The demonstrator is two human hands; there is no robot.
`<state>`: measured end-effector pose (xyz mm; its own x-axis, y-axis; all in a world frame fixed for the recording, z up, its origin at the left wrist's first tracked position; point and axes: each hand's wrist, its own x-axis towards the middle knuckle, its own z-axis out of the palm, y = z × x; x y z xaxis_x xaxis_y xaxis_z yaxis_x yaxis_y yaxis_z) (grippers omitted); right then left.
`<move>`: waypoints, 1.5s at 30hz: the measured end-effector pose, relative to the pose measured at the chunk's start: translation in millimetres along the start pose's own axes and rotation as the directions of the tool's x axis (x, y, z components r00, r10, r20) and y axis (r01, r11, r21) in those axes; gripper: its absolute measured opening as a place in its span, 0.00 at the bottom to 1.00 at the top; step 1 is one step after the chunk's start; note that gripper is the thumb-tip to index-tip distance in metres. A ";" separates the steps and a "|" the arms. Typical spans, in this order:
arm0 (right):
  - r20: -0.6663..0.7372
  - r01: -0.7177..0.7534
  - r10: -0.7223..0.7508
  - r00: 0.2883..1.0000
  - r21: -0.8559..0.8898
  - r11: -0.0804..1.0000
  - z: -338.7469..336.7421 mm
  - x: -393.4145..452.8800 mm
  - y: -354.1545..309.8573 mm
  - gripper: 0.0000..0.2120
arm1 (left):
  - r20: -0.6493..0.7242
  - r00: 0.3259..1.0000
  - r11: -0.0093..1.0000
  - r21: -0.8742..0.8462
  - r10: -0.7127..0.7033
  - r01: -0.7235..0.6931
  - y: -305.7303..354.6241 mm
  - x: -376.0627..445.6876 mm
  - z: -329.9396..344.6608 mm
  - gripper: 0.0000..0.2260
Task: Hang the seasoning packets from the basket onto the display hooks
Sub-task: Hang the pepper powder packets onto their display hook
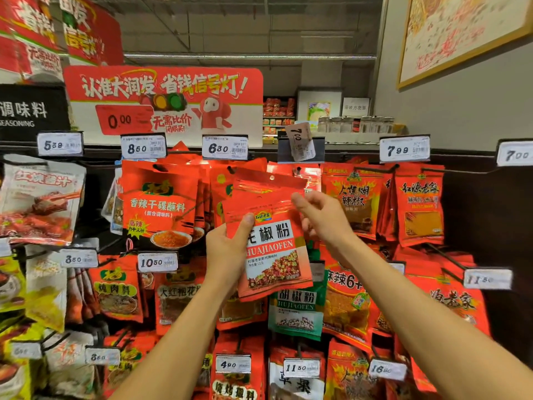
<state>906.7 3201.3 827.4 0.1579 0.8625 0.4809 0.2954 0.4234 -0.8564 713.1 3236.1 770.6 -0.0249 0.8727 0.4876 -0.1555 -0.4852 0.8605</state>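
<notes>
Left hand (230,249) grips a stack of red seasoning packets (274,241) marked HUAJIAOFEN, thumb across the front lower left. Right hand (323,217) pinches the stack's upper right edge. The stack is held tilted in front of the display hooks (230,169), below the 6.30 price tag (225,147).

grey wall (461,111), framed poster (461,33), dark ceiling (245,21)

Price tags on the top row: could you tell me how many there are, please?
6, left to right: 5.89 tag, 8.50 tag, 6.30 tag, crooked 7.00 tag, 7.99 tag, last 7.00 tag at the right edge. Others may lie outside the frame.
</notes>
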 end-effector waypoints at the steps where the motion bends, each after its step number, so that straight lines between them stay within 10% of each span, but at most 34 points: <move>1: -0.008 0.027 -0.027 1.000 -0.023 0.999 4.5 -1.9 -0.4 0.28 | 0.005 1.000 1.000 -0.008 0.002 -0.002 0.2 -0.5 3.1 0.11; 6: -0.124 0.079 -0.120 0.985 -0.291 0.953 6.2 1.6 -1.5 0.13 | -0.033 0.999 1.000 0.017 0.023 -0.022 4.9 -1.8 3.5 0.17; 16: -0.329 0.071 -0.077 0.941 -0.031 0.997 -16.3 31.1 -25.8 0.01 | -0.196 0.971 0.974 0.201 0.140 -0.100 11.5 4.3 -40.5 0.26; 35: -0.404 0.065 -0.333 0.852 -0.549 0.833 -11.3 51.5 -25.2 0.17 | -0.194 0.979 0.988 0.151 0.064 -0.035 5.1 -3.2 -60.5 0.26; 45: -0.448 -0.264 -0.149 0.882 -0.730 0.630 -3.4 115.3 -2.6 0.16 | -0.130 0.989 0.989 0.136 0.075 -0.057 9.9 -5.9 -47.5 0.23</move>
<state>927.4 3298.7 885.7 0.5170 0.5735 0.6355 0.8322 -0.1633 -0.5298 664.9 3228.7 769.3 -0.1644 0.8334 0.5276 -0.0176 -0.5372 0.8432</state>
